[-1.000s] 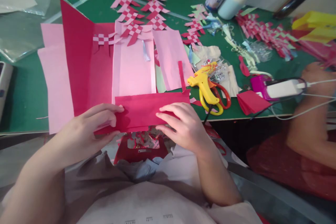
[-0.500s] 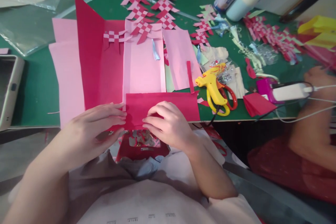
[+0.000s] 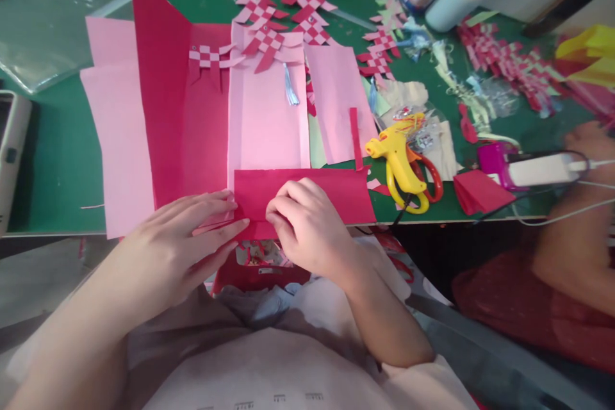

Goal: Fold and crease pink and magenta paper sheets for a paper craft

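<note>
A folded red paper strip point(image 3: 331, 195) lies along the table's front edge, with a crease near its lower side. My left hand point(image 3: 177, 246) rests over the strip's left end, its fingers stretched out and touching the paper. Curled fingers of my right hand point(image 3: 310, 227) pinch the lower edge near the strip's middle; the fingertips are partly hidden. Behind the strip lies a pink paper sheet point(image 3: 271, 131) with a blue tassel point(image 3: 291, 86) on it. A larger red folded sheet point(image 3: 204, 141) stands partly raised at the left, with a woven paper fish point(image 3: 209, 56) on it.
Several woven fish point(image 3: 262, 9) lie at the back. A yellow glue gun point(image 3: 398, 157) sits right of the strip. Further right are a white power adapter point(image 3: 542, 168) and another person's arm point(image 3: 567, 224). A phone point(image 3: 14, 147) lies at the left. Below the edge stands a red container point(image 3: 262, 278).
My left fingers have slid right, farther onto the red paper. My right fingers have curled tighter at its lower edge. The camera view has shifted slightly.
</note>
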`<state>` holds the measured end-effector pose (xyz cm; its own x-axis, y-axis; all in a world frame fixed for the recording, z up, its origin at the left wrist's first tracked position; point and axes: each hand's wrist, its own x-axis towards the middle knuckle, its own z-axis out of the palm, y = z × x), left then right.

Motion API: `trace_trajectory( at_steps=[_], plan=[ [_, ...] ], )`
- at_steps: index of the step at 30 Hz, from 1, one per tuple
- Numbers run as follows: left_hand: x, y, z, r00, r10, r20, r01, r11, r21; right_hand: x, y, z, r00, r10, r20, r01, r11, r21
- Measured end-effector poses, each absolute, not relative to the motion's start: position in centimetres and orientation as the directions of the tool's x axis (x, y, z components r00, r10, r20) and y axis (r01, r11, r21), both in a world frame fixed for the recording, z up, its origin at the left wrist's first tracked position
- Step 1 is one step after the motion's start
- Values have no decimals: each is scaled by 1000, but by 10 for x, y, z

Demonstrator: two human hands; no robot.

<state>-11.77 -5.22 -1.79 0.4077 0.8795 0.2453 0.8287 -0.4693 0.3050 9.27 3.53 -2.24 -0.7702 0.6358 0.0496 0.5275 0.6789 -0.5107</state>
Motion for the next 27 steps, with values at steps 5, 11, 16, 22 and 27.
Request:
trace_trajectory(
  at_steps=[5,11,16,22,27],
  plan=[
    [-113,-53,-19,416,878,238,850,-468,242,88,31,-21,-738,675,-2,608,663,-436],
    [-110,-57,-16,416,888,197,872,-451,192,88,35,-22,-727,686,-18,611,635,-473],
    [-106,-59,-15,404,896,186,898,-427,107,86,42,-17,-759,649,-60,597,656,-461],
    [-105,-66,-18,392,905,163,909,-409,81,82,47,-12,-762,637,-116,616,658,-432],
    [-102,-65,-17,380,907,182,916,-397,64,77,49,-8,-745,646,-168,648,638,-416]
  ],
)
